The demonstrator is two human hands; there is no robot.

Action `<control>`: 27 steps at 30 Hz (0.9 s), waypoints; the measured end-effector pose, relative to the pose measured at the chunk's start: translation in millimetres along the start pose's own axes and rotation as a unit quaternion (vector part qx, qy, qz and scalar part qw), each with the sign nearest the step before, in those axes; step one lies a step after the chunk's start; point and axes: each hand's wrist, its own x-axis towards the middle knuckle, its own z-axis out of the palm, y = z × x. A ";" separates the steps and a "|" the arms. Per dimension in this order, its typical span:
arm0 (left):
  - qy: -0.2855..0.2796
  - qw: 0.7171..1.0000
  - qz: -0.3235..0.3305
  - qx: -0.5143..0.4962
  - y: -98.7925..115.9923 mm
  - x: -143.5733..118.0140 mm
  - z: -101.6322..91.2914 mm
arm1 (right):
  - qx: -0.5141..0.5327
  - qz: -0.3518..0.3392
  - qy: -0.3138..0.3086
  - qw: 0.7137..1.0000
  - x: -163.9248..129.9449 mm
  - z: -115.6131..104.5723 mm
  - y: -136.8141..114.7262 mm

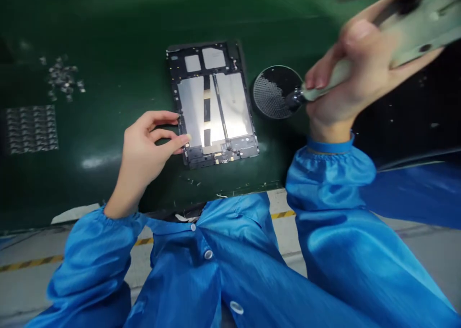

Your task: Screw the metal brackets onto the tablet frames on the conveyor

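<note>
Two bare hands, held well apart, work over a dark green tabletop (118, 174); the left hand (147, 138) is half curled at the left edge of an opened tablet-like device (196, 102), its thumb over the rim and its index fingertip against the side, a gap between them; whether it pinches the edge, I cannot tell; the right hand (345, 78) is wrapped firmly around a thick, pale green tool (414, 37), whose narrow metal end reaches over a round dish (284, 76) of tiny pieces, hiding part of it; the device lies flat near the table's middle, silvery panels facing up, with the dish just beside its right edge; far to the left sit a loose heap of small shiny parts (64, 78) and, below it, a neat grid of similar parts (31, 128).
</note>
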 end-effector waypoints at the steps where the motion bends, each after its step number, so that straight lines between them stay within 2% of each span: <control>1: -0.014 1.000 -0.002 -0.002 1.7 5.4 0.1 | 0.007 -0.034 0.001 0.999 0.6 1.0 2.1; 2: -0.029 1.000 -0.002 -0.001 2.9 10.2 -0.3 | 0.008 -0.046 -0.005 0.999 1.0 2.3 3.7; 6: -0.075 0.997 0.023 0.017 1.4 19.7 -5.6 | -0.035 -0.023 -0.007 0.999 0.0 5.4 7.4; 11: -0.082 0.993 0.068 0.044 -3.7 16.3 -11.1 | -0.135 -0.018 -0.005 0.991 -4.5 -0.9 12.9; 13: -0.085 0.992 0.080 0.051 -3.9 15.4 -11.4 | -0.099 -0.040 -0.006 0.994 -6.3 -4.3 13.9; 17: -0.091 0.990 0.091 0.055 -2.2 15.5 -11.7 | 0.043 -0.080 -0.013 0.996 -6.4 -1.8 20.9; 22: -0.096 0.990 0.093 0.053 -1.8 16.4 -12.6 | 0.133 -0.173 0.025 0.976 0.7 13.4 51.4; 25: -0.094 0.989 0.097 0.054 -4.8 19.0 -11.2 | 0.141 -0.183 0.003 0.973 4.0 10.3 56.3; 27: -0.097 0.989 0.101 0.052 -8.1 21.3 -9.4 | 0.155 -0.140 -0.003 0.978 2.9 4.9 41.4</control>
